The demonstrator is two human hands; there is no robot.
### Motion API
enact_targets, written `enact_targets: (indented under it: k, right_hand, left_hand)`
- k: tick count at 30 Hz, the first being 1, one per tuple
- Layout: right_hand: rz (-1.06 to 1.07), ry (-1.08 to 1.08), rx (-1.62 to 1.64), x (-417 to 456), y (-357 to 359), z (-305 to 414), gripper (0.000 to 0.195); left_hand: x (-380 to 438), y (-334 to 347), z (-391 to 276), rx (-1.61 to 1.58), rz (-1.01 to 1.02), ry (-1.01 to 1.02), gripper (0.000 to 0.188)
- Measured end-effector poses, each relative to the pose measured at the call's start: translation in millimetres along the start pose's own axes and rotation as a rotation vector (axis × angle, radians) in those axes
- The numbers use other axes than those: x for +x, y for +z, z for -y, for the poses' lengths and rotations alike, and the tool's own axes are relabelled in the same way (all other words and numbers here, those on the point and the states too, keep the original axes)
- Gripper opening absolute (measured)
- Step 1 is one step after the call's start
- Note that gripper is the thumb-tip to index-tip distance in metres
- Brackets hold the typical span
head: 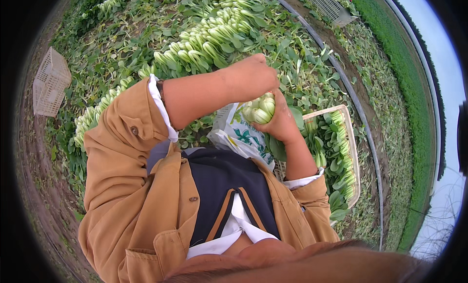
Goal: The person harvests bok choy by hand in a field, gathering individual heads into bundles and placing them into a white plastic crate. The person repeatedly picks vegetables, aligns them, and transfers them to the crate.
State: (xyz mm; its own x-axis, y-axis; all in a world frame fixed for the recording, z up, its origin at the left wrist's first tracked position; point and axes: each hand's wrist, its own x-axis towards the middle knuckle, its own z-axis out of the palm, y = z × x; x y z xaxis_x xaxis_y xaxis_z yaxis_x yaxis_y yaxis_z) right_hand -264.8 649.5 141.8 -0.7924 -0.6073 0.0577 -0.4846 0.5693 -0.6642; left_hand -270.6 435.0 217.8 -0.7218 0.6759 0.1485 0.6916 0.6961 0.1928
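Note:
My right hand (pixel 281 120) grips a bunch of bok choy (pixel 260 109) with its pale stem bases turned toward me. Bent over the top of that bunch is my left hand (pixel 252 74), its fingers curled in and touching or nearly touching it. A small bit of red shows where the two hands meet; whatever the left fingers hold is hidden. Under the bunch lies a white printed plastic bag (pixel 237 133), close to my body. To the right, a pale plastic crate (pixel 353 155) holds banded bok choy bunches (pixel 334 155) laid in rows.
Cut bok choy (pixel 204 45) lies in a long diagonal row over leaf-littered ground. A grey hose (pixel 353 89) curves along the right. One plastic crate (pixel 53 81) stands at far left, another crate (pixel 327 6) at upper right beside something red.

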Motion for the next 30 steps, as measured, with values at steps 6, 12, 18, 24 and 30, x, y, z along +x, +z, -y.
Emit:
enact_targets:
  k: [6, 12, 18, 24, 30]
  right_hand:
    - [-0.027, -0.072, -0.045, 3.3, 11.1, 8.5, 0.123]
    - [-0.140, -0.069, -0.040, 0.2, 8.4, -7.9, 0.121]
    - [-0.136, -0.057, -0.016, -0.4, 3.3, -21.4, 0.121]
    - [-0.096, -0.066, 0.067, 2.5, 1.6, -31.4, 0.118]
    - [0.039, -0.058, 0.120, 10.0, -7.0, -45.2, 0.115]
  left_hand:
    - [45.4, -18.2, 13.3, 0.254, 0.511, -0.288, 0.016]
    - [3.2, -21.6, -4.6, -0.280, 0.591, -0.163, 0.062]
    - [-43.2, 74.0, -52.9, -0.331, 0.114, -0.511, 0.111]
    - [-36.6, 104.5, 5.9, -0.636, 0.044, -0.411, 0.127]
    - [-23.5, 120.8, 31.6, -0.988, 0.103, -0.366, 0.141]
